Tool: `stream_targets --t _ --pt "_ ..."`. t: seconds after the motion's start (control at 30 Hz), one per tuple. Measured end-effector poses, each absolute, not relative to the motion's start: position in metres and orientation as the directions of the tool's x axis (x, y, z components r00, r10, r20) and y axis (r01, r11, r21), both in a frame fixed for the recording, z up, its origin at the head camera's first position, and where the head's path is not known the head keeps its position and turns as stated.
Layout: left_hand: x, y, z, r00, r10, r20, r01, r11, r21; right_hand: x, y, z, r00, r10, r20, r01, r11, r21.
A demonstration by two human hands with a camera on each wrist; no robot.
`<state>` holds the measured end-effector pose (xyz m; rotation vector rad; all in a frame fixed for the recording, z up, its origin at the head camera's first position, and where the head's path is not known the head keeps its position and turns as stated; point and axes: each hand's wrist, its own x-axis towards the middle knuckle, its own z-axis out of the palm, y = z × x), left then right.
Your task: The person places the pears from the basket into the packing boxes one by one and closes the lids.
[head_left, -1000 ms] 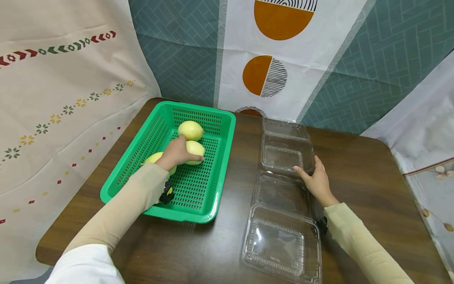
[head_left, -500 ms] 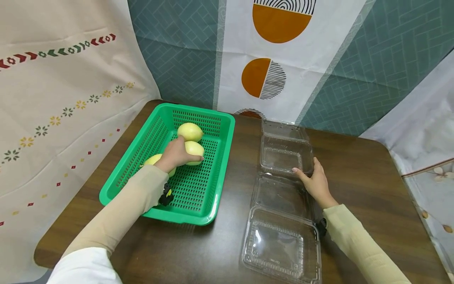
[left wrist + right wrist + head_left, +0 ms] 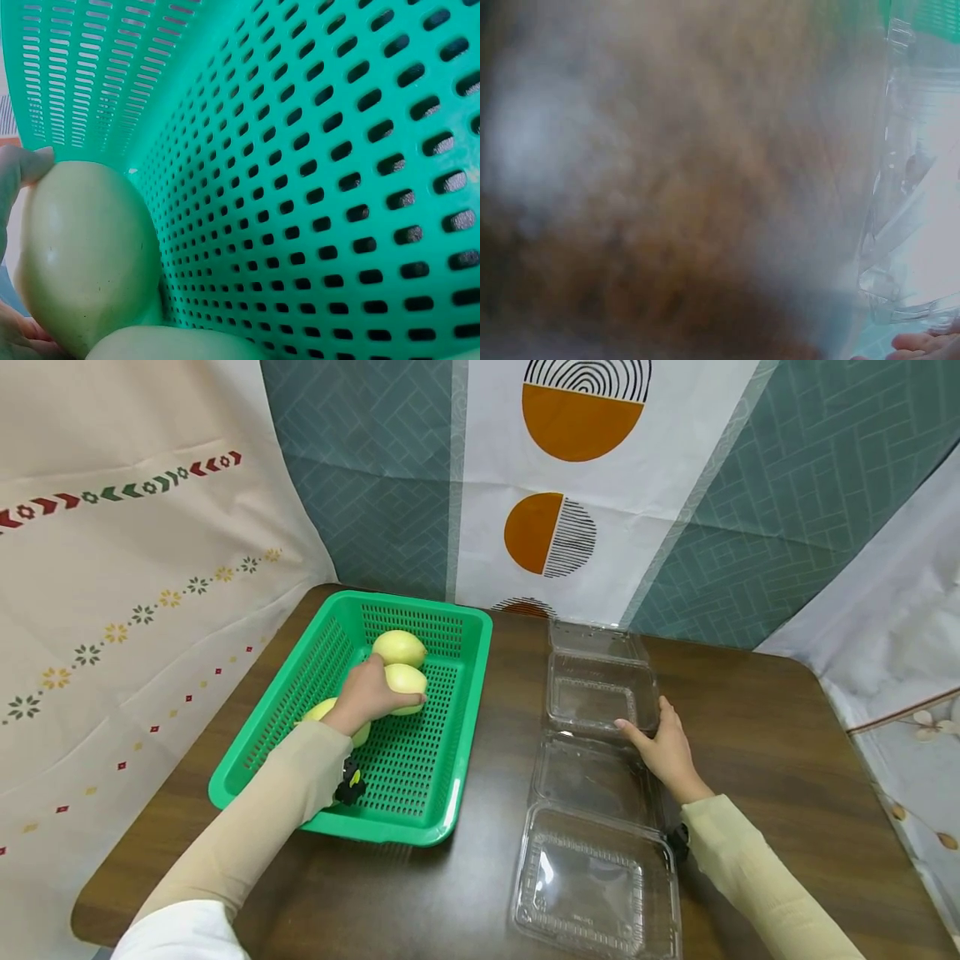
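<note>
In the head view my left hand (image 3: 369, 693) reaches into the green plastic basket (image 3: 468, 727) and grips a pale yellow, smooth oval fruit (image 3: 405, 678). The left wrist view shows this fruit (image 3: 90, 251) between thumb and fingers, against the perforated green plastic. Another such fruit (image 3: 399, 647) lies behind it, and one more (image 3: 321, 710) is partly hidden under my left wrist. At the right, my right hand (image 3: 666, 756) holds the near right corner of a clear plastic container (image 3: 592, 689), thumb on its front side and fingers along its right side.
A second clear plastic container (image 3: 581, 893) lies opened flat in front, its raised edge close to my right wrist. Both stand on the brown wooden table (image 3: 757, 752). A patterned cloth (image 3: 397, 485) hangs behind the table. Much of the right wrist view is blurred.
The head view has tilted slightly up, so everything sits a little lower in it. Both hands keep their places on the fruit and the container.
</note>
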<state>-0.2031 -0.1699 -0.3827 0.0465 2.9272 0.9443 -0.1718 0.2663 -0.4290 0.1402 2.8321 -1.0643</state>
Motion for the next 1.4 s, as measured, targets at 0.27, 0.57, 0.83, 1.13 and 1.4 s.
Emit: stream_targets --t 0.27,0.57,0.83,1.13,1.4 --pt "-0.202 -0.165 -0.382 -0.999 0.023 -0.042 -0.008 0.789 0.614 -0.173 0.268 -0.428 -0.990 0.049 -0.135 0.125 0.755 -0.644" --pt "-0.203 -0.159 -0.382 -1.000 -0.004 -0.022 -0.017 0.774 0.633 -0.175 0.271 -0.424 -0.990 0.060 -0.131 0.130 0.760 -0.636" --pt "-0.199 -0.156 -0.382 -1.000 -0.018 0.003 -0.011 0.759 0.650 -0.176 0.269 -0.425 -0.989 0.064 -0.133 0.134 0.769 -0.626" --pt "-0.195 -0.153 -0.384 -0.999 -0.028 0.021 -0.008 0.777 0.629 -0.174 0.267 -0.428 -0.989 0.081 -0.126 0.141 0.778 -0.612" --pt "-0.196 -0.147 -0.377 -0.999 -0.031 0.043 0.003 0.779 0.627 -0.175 0.268 -0.427 -0.988 0.089 -0.123 0.146 0.784 -0.603"
